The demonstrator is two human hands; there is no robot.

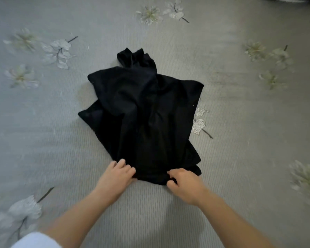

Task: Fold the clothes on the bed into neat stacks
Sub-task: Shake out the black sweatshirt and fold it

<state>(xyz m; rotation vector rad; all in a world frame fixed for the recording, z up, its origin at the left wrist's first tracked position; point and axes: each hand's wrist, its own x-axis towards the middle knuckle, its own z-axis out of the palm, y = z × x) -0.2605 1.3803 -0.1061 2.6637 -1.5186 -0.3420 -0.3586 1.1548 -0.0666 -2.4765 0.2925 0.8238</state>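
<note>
Matt black cloth garment (pixel 141 113), ribbed bedspread (pixel 240 122)

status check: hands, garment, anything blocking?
Left hand and right hand each grip the near hem. Crumpled black fabric garment lies unfolded on grey flower-printed bedspread. Nothing else near it.

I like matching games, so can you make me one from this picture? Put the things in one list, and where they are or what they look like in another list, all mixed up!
Things:
1. black garment
2. bedspread
3. white sleeve
4. right hand

Descriptions:
A. grey with pale flowers
B. pinches the garment's near edge
C. in the bottom left corner of the picture
D. lies crumpled in the middle

Pairs: 1-D, 2-A, 3-C, 4-B
</note>
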